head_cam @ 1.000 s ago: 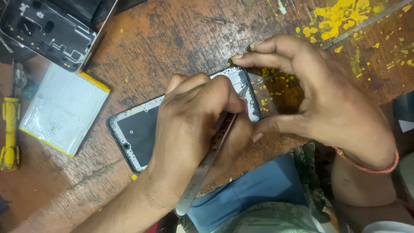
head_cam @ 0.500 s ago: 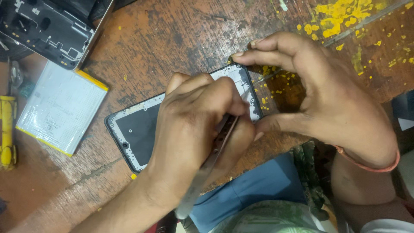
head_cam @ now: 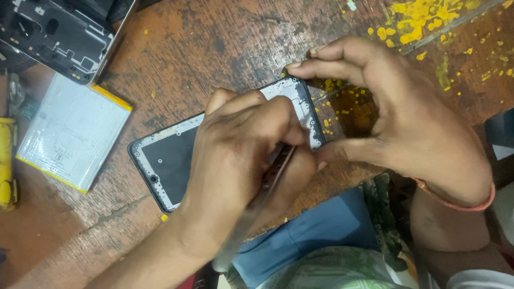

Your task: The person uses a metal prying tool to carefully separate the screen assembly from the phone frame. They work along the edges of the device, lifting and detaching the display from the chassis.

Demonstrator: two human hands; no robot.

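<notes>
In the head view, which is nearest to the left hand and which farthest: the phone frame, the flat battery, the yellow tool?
1. phone frame: under the left hand, touching.
2. flat battery: further left on the table.
3. yellow tool: at the left edge, farthest.

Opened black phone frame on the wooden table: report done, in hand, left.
Done: the flat silver battery lies out beside the opened black phone frame, another black phone body apart. In hand: left hand works slim metal tweezers at its end; right hand steadies it. Left: the frame remains open, unassembled.
</notes>
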